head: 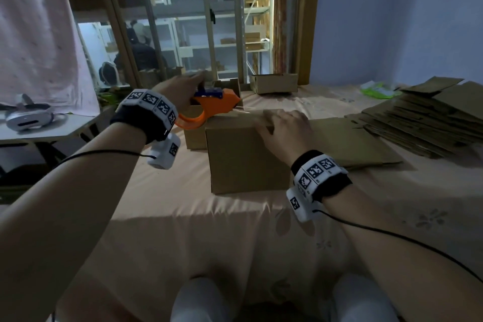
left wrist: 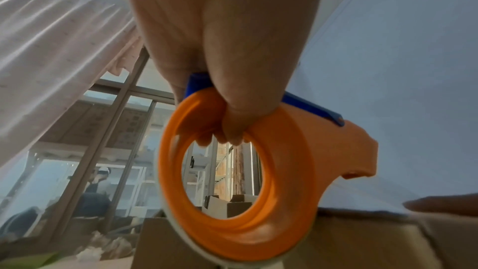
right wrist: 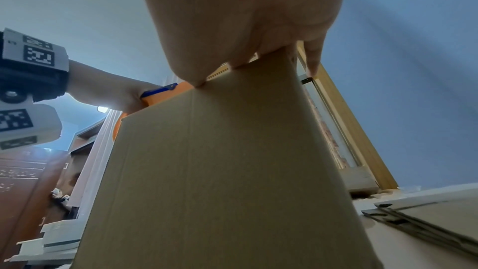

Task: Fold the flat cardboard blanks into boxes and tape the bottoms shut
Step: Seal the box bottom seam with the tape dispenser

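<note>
Folded cardboard box [head: 245, 157] is stood on the peach cloth [head: 209, 230], nearest the person; its top is pressed by the right hand [head: 283, 133], fingers laid flat, nothing gripped; at the box's top-left edge the orange tape dispenser [head: 209, 108] is held by the left hand [head: 180, 91], fingers curled through its ring; flat blanks [head: 428, 117] are stacked to the right; further back, 2 other boxes [head: 274, 82] are seen nr the window [head: 198, 15].

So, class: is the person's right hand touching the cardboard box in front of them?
Touching. In the right wrist view, the right hand presses its fingertips onto the top edge of the cardboard box; no gap shows.
</note>
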Action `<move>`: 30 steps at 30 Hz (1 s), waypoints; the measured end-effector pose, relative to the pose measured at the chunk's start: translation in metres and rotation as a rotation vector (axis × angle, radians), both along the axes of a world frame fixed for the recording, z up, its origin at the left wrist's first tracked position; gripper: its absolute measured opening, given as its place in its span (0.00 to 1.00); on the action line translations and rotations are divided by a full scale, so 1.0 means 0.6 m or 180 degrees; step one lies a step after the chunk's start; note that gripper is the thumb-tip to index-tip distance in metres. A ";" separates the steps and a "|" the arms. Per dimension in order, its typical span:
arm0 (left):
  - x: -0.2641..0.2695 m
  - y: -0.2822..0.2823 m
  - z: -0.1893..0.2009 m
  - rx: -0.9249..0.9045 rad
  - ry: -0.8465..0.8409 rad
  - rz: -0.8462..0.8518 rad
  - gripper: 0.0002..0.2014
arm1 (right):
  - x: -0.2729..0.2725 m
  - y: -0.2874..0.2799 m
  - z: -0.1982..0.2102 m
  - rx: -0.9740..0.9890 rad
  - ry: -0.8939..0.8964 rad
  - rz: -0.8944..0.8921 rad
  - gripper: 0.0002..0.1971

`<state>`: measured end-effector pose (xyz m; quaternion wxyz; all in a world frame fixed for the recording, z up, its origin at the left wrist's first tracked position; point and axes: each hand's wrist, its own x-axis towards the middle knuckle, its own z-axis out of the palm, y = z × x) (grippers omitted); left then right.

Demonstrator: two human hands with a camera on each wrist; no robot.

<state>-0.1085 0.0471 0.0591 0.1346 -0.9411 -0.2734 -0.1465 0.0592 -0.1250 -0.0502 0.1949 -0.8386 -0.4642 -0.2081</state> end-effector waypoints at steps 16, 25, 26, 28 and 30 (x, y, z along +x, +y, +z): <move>-0.011 -0.006 -0.012 0.0379 0.0524 0.0013 0.24 | -0.008 -0.008 0.017 -0.0284 -0.0007 0.0055 0.35; -0.003 0.016 -0.018 0.0081 0.0447 -0.0109 0.21 | -0.036 0.020 0.066 -0.0920 -0.0024 0.0236 0.29; -0.002 0.017 -0.017 0.0059 0.0454 -0.0120 0.20 | -0.033 0.028 0.065 -0.1005 -0.0067 0.0237 0.31; -0.001 0.020 -0.016 0.0008 0.0459 -0.0144 0.20 | -0.028 0.041 0.056 -0.1051 -0.0109 0.0270 0.39; 0.000 0.023 -0.016 -0.0009 0.0437 -0.0146 0.20 | -0.026 0.045 0.050 -0.1063 -0.0104 0.0381 0.44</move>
